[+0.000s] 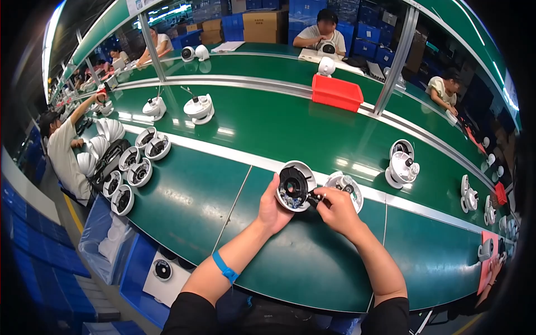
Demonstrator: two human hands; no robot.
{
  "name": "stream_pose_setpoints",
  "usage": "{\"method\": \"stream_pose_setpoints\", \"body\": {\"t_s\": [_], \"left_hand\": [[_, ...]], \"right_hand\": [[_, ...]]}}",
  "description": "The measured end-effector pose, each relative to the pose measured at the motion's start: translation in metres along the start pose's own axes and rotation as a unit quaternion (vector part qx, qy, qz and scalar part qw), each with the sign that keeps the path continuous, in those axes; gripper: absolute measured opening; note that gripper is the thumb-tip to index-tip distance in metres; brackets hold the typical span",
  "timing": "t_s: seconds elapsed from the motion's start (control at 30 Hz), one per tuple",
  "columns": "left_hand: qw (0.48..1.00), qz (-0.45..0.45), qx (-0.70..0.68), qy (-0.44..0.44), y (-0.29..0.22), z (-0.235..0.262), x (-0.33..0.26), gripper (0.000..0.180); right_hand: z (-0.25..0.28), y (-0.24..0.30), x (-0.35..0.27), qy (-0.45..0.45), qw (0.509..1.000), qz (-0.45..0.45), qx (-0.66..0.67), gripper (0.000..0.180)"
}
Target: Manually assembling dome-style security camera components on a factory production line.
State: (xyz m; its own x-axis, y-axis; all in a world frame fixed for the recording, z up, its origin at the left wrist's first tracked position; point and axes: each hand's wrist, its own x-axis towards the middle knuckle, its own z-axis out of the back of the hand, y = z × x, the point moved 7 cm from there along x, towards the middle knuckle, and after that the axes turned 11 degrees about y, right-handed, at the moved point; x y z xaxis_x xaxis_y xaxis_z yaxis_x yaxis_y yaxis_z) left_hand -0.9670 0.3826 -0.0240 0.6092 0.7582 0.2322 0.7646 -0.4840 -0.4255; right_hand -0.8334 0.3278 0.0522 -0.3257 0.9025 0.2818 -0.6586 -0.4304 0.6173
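Observation:
My left hand (272,207) grips a white round camera housing (311,174) from its left and underside. The housing is tilted so that its hollow black inside, with small electronic parts near the lower rim, faces up. At its lower right rim my right hand (340,211) is closed, thumb and fingers pinched on a small black part (316,197) whose kind I cannot make out. Just behind the right hand lies another white camera unit (352,184) with grey and black parts, partly hidden by the fingers. A blue strap (225,268) circles my left wrist.
Several open white housings (139,172) crowd the bench's left, beside a co-worker (70,142). Beyond a metal rail, a green belt (268,128) carries part-built cameras (199,107). A red bin (336,94) stands further back. Blue crates flank the bench at lower left.

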Motion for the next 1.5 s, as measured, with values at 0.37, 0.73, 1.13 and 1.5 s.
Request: {"method": "stream_pose_setpoints", "body": {"t_s": [0.37,0.73,1.13,1.5], "left_hand": [[0.998,0.005,0.064,0.013,0.018,0.063,0.020,0.060],[0.972,0.008,0.212,0.098,0.024,0.053,0.030,0.090],[0.965,0.010,0.245,0.094,0.036,0.054,0.038,0.094],[0.915,0.008,0.380,0.138,0.042,0.040,0.044,0.106]], "right_hand": [[-0.038,-0.029,0.013,0.005,0.982,0.107,-0.156,0.024],[-0.058,-0.051,0.013,0.048,0.931,0.180,-0.315,0.025],[-0.050,-0.062,0.010,0.086,0.937,0.154,-0.302,0.024],[-0.042,-0.070,0.008,0.097,0.934,0.154,-0.306,0.011]]}}
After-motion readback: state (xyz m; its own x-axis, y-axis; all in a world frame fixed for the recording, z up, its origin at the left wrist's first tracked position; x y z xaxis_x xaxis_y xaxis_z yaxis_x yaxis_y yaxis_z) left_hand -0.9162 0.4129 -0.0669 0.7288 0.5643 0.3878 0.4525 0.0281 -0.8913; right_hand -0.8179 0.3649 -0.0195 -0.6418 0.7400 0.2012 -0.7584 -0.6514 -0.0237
